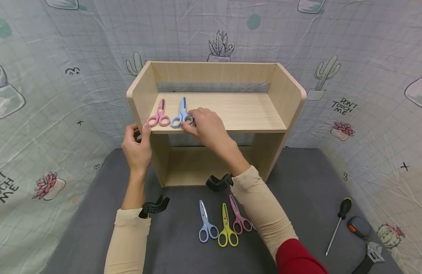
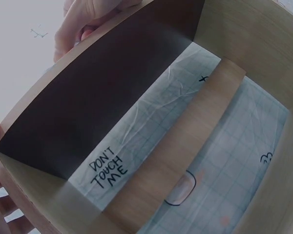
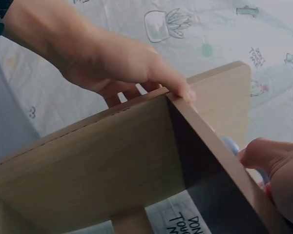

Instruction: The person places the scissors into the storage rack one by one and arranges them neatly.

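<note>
On the upper board of a light wooden shelf (image 1: 248, 110), blue scissors (image 1: 183, 108) lie with their blades toward the back. My right hand (image 1: 209, 127) pinches their right handle loop between thumb and fingers. Just left of them lie pink scissors (image 1: 161, 112), apart from the blue pair. My left hand (image 1: 137, 148) grips the shelf's left side at board height, with the thumb on the front edge beside the pink handles. In the right wrist view, the left hand (image 3: 122, 63) has its fingers behind the side panel. That view shows only a bit of the blue handle (image 3: 229, 144).
Before the shelf on the grey table (image 1: 183, 255) lie light blue scissors (image 1: 205, 224), yellow scissors (image 1: 227, 228) and pink scissors (image 1: 239, 217), the right sleeve partly over more. At right lie a screwdriver (image 1: 339, 224), a tape measure (image 1: 359, 227) and an adjustable wrench (image 1: 371, 255).
</note>
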`<move>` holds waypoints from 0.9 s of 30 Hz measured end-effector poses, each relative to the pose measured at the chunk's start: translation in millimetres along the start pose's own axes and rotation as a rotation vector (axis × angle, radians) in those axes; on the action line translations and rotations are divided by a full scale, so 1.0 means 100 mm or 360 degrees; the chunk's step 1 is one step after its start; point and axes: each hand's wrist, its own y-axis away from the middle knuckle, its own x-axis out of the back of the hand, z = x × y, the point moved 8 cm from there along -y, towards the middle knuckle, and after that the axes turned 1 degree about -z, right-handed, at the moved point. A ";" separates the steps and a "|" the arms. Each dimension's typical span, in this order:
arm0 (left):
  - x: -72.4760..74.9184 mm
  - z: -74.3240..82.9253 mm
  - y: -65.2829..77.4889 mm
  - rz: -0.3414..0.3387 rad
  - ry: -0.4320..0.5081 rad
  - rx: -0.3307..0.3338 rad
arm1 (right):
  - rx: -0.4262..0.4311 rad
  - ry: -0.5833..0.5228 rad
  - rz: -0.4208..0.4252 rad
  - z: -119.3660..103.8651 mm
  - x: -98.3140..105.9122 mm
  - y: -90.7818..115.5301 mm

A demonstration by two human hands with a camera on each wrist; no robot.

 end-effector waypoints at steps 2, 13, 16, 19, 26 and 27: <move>0.00 -0.05 -0.02 -0.0001 0.0001 -0.0009 | -0.0004 -0.0016 -0.0036 0.01 0.00 -0.02; 0.02 -0.03 -0.02 0.0003 0.0001 -0.0009 | -0.0033 -0.0063 -0.0103 0.02 0.00 -0.07; 0.02 -0.04 -0.01 0.0002 0.0005 -0.0012 | -0.0036 -0.0082 -0.0113 0.03 0.00 -0.07; 0.01 -0.04 -0.01 -0.0005 0.0001 -0.0009 | -0.0046 -0.0093 -0.0132 0.03 -0.01 -0.07; 0.00 -0.03 0.00 -0.0009 0.0021 -0.0001 | -0.0059 -0.0095 -0.0143 0.06 -0.03 -0.09; 0.00 -0.03 0.00 -0.0008 0.0024 -0.0003 | -0.0061 -0.0091 -0.0143 0.06 -0.03 -0.09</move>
